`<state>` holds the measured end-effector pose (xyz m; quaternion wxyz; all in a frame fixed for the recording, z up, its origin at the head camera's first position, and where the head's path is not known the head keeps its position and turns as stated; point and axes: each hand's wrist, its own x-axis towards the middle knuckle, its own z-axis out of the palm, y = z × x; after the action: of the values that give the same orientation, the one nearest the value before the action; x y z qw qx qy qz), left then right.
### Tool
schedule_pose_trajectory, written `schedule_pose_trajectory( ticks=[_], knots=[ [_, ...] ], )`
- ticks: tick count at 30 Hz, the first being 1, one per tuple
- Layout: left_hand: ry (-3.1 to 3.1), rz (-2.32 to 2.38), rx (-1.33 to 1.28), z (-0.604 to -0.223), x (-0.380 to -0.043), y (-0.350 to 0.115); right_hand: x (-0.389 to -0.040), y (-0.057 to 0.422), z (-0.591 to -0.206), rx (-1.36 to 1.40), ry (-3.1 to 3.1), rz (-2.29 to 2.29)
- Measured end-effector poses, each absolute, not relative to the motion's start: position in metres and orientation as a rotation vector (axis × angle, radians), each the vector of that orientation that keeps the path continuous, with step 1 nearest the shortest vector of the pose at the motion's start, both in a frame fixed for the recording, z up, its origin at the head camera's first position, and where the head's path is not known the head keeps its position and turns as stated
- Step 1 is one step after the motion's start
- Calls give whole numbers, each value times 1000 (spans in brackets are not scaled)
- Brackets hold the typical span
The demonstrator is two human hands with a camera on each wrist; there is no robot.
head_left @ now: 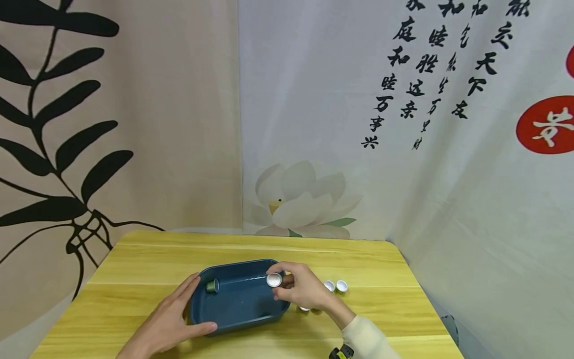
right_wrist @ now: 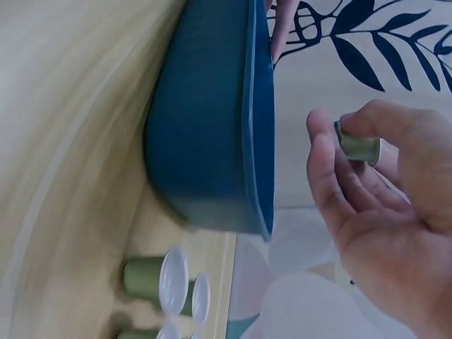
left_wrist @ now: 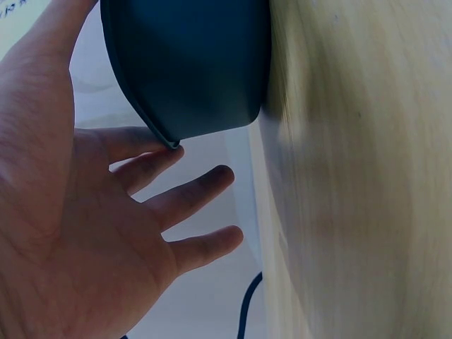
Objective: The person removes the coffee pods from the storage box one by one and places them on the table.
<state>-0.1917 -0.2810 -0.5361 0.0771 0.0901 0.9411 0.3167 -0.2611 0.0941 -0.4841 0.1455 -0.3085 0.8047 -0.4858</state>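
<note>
A dark blue rectangular tray (head_left: 244, 301) with rounded corners stands on the table. My left hand (head_left: 172, 311) spans its left end, thumb at the near rim and fingers at the far rim; in the left wrist view the fingers are fairly straight, with fingertips (left_wrist: 169, 155) at the tray's edge. Over the tray's right end, my right hand (head_left: 305, 286) pinches a green coffee capsule (right_wrist: 360, 150) between thumb and fingers, its silvery lid facing the head camera. Another green capsule (head_left: 213, 286) lies on its side inside the tray, near the left end.
Several green capsules (right_wrist: 145, 277) with whitish lids stand on the wooden table (head_left: 381, 299) to the right of the tray, partly hidden by my right forearm. Printed cloth (head_left: 314, 124) hangs behind the table's far edge.
</note>
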Motion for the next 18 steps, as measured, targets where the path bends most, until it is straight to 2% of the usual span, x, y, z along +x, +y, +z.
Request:
schedule_pose_trajectory(
  ticks=[18],
  knots=[
    [2807, 951, 271, -535, -192, -281, -259, 158, -492, -699, 2250, -1600]
  ],
)
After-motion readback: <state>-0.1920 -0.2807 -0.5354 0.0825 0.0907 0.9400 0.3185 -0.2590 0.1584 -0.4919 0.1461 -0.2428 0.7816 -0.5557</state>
